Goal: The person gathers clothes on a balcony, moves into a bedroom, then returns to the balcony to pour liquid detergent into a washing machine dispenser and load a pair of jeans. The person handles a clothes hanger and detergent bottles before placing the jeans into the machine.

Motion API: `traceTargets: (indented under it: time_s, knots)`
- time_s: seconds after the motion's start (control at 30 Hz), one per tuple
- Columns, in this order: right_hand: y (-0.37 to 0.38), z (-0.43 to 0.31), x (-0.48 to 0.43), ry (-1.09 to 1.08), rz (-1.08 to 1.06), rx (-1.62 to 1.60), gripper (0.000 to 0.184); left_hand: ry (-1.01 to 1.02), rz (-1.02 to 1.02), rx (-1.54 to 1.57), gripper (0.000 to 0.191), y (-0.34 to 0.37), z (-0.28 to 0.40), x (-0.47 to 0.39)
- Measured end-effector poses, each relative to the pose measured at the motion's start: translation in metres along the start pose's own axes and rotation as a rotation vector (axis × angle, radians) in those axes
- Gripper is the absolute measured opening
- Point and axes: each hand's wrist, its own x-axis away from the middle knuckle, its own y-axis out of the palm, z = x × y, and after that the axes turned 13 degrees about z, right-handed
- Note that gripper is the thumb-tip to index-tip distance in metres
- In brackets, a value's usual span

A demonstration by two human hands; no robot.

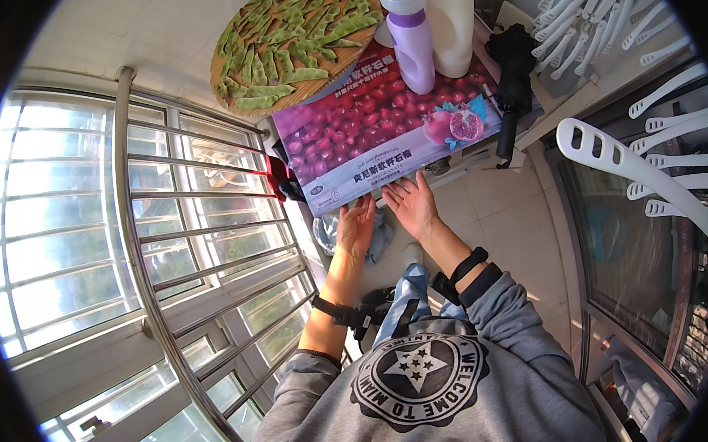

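A cardboard box [359,130] printed with red pomegranate seeds lies before me, its near edge slanting across the view. My left hand [355,224] is palm up at that near edge, fingertips by the rim. To its right, my right hand [411,205] is also palm up, fingers spread, close to the same edge; whether either hand touches the box is hard to tell. On the box stand a purple bottle [414,51] with a white cap and a larger white jug [450,32]. A round woven tray [227,49] of flat green beans [284,71] overlaps the box's far left part.
A steel railing [125,207] runs along the windows on my left. A folded black umbrella [511,79] lies by the box's right side. White plastic hangers [613,164] hang at right beside a glass door [619,255]. Tiled floor [499,230] shows below.
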Motion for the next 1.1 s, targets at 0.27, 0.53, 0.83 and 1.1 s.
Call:
traceTargets:
  time_s: [0.27, 0.53, 0.83, 1.1]
  knots:
    - [0.023, -0.004, -0.007, 0.090, -0.031, -0.022, 0.068, -0.043, -0.011, 0.001, 0.034, 0.011, 0.006, -0.014]
    - [-0.041, -0.022, -0.019, -0.055, 0.168, 0.248, 0.015, -0.047, 0.105, -0.230, 0.027, -0.014, 0.017, -0.012]
    - [-0.092, -0.060, -0.016, -0.104, 0.310, 0.176, 0.014, -0.051, -0.019, -0.397, 0.023, -0.032, -0.004, -0.014]
    - [-0.080, -0.038, -0.028, -0.124, 0.219, 0.019, 0.039, -0.187, 0.018, -0.643, 0.030, -0.032, -0.022, 0.019]
